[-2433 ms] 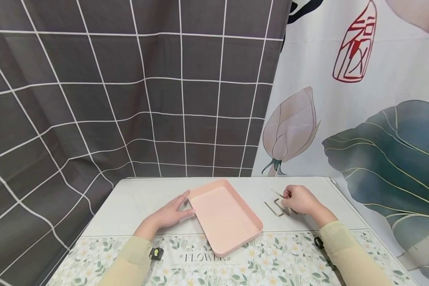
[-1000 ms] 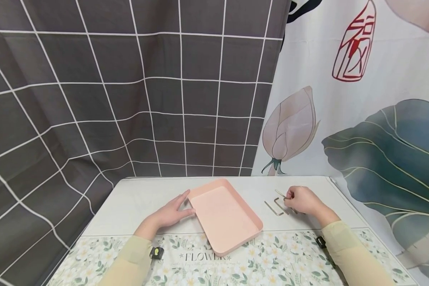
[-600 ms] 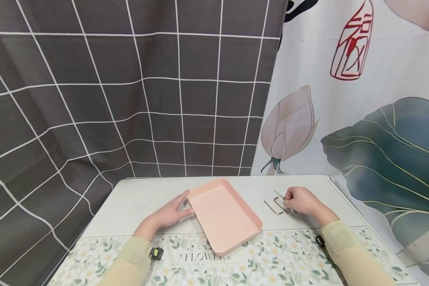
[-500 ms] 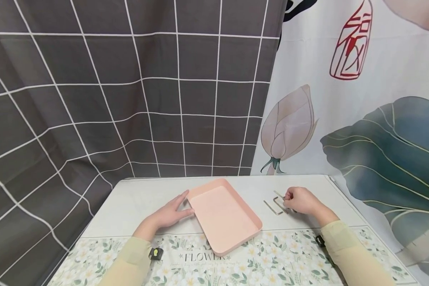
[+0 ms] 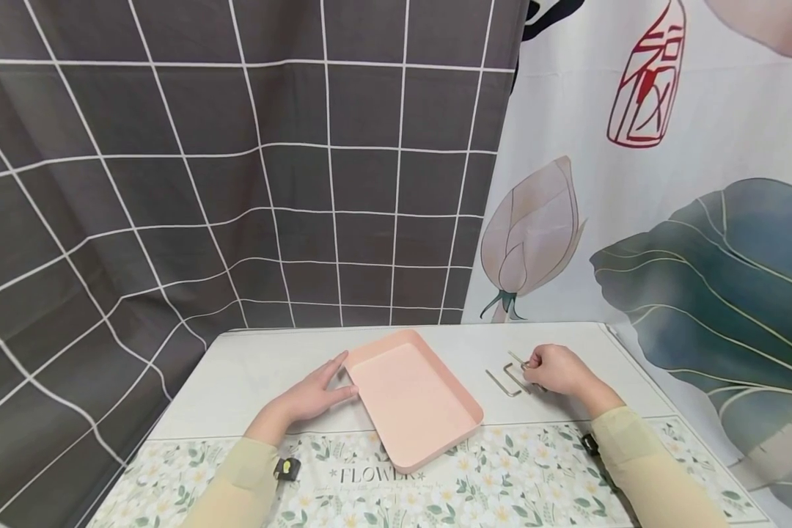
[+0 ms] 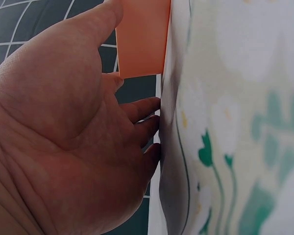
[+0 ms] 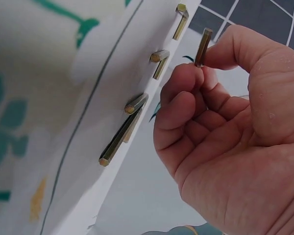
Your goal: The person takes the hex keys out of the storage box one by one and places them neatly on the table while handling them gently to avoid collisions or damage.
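A pink shallow tray (image 5: pixel 412 400) lies turned at an angle mid-table. My left hand (image 5: pixel 313 392) rests beside its left corner, thumb and forefinger touching the wall; the left wrist view shows the tray wall (image 6: pixel 142 39) by those fingertips. At the right, my right hand (image 5: pixel 557 368) pinches a brass-coloured hex key (image 7: pixel 204 46) between thumb and forefinger, slightly above the table. Other L-shaped hex keys lie to its left: one hex key (image 5: pixel 504 385) outermost, another hex key (image 5: pixel 516 378) closer in. More hex keys (image 7: pixel 120 139) under the hand are partly hidden in the head view.
A white table (image 5: pixel 270 359) carries a floral cloth (image 5: pixel 343 506) along its near side. Behind stand a dark gridded curtain (image 5: pixel 363 242) and a white curtain (image 5: pixel 587 110) with printed flowers. A black wrist camera (image 5: pixel 287 469) sits on the left sleeve.
My right hand has shifted slightly to the right with the hex key since the oldest frame. The left hand and the tray have stayed put; the head view drifts a little.
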### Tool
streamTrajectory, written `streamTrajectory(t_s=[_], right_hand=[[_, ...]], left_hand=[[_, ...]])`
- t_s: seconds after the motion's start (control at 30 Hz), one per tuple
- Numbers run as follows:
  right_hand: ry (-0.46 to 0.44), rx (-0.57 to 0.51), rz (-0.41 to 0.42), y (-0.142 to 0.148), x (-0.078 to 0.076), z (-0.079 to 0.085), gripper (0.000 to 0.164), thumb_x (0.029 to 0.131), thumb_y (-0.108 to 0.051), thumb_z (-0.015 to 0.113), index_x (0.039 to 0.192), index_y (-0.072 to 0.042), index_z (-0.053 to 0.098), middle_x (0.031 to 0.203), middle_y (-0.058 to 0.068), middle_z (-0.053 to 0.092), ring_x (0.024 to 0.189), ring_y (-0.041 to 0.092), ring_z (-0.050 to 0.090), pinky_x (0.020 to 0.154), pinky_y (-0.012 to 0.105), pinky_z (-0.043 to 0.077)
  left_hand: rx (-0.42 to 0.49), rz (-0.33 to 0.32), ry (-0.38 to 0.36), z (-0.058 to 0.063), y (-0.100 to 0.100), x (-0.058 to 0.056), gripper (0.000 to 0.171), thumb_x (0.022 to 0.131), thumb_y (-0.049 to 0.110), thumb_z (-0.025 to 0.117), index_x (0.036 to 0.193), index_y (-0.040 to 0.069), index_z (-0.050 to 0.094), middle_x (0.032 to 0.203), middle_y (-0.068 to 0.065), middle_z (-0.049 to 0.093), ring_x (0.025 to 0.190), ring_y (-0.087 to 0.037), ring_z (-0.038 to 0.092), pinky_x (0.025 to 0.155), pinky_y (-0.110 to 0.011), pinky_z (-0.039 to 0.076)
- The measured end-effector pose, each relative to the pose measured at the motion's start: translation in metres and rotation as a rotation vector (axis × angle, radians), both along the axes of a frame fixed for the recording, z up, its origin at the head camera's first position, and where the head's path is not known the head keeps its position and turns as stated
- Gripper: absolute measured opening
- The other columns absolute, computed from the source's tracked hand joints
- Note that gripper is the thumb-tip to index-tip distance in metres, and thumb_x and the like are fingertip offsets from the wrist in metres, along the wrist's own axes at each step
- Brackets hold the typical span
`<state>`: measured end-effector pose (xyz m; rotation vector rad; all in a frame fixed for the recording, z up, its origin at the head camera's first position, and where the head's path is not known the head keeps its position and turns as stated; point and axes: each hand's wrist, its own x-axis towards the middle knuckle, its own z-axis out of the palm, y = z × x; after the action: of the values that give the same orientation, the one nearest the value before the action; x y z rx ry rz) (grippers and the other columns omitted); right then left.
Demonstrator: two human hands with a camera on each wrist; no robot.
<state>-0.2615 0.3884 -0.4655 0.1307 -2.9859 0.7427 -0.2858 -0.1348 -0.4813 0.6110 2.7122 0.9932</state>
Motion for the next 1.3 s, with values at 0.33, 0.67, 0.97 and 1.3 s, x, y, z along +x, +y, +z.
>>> streamTrajectory(t_s=[0.33, 0.67, 0.97, 1.3], right_hand=[[-0.024, 0.011, -0.021, 0.002, 0.0025, -0.0024, 0.022, 0.09, -0.014, 0.075, 0.076, -0.012, 0.059, 0.064, 0.001, 0.058, 0.058, 0.018, 0.054, 0.053, 0.032, 0.04], [-0.034, 0.018, -0.041, 0.0043, 0.0034, -0.0001, 0.021, 0.091, -0.015, 0.075, 0.077, -0.011, 0.06, 0.066, 0.001, 0.059, 0.059, 0.018, 0.054, 0.054, 0.032, 0.04], [-0.047, 0.01, -0.05, 0.005, 0.0047, -0.0001, 0.023, 0.092, -0.015, 0.075, 0.077, -0.011, 0.059, 0.066, 0.002, 0.058, 0.059, 0.019, 0.053, 0.053, 0.032, 0.041], [-0.033, 0.016, -0.061, 0.0088, 0.0037, -0.0004, 0.023, 0.092, -0.018, 0.076, 0.078, -0.011, 0.06, 0.066, 0.002, 0.058, 0.059, 0.018, 0.053, 0.053, 0.032, 0.041]], left_hand=[[-0.005, 0.004, 0.002, -0.0066, -0.0018, -0.0027, 0.096, 0.108, 0.058, 0.066, 0.18, 0.014, 0.021, 0.182, -0.02, 0.026, 0.167, -0.047, 0.024, 0.133, -0.07, 0.02], [-0.003, -0.002, 0.012, -0.0055, -0.0022, -0.0041, 0.096, 0.108, 0.059, 0.066, 0.18, 0.015, 0.022, 0.182, -0.021, 0.026, 0.167, -0.048, 0.025, 0.133, -0.07, 0.02], [0.001, 0.005, 0.001, -0.0043, -0.0026, -0.0012, 0.095, 0.108, 0.058, 0.066, 0.179, 0.014, 0.022, 0.181, -0.021, 0.027, 0.167, -0.047, 0.025, 0.133, -0.069, 0.02], [-0.001, -0.004, 0.01, -0.0041, -0.0027, -0.0025, 0.095, 0.108, 0.058, 0.066, 0.18, 0.014, 0.021, 0.182, -0.021, 0.026, 0.167, -0.047, 0.024, 0.134, -0.069, 0.019]])
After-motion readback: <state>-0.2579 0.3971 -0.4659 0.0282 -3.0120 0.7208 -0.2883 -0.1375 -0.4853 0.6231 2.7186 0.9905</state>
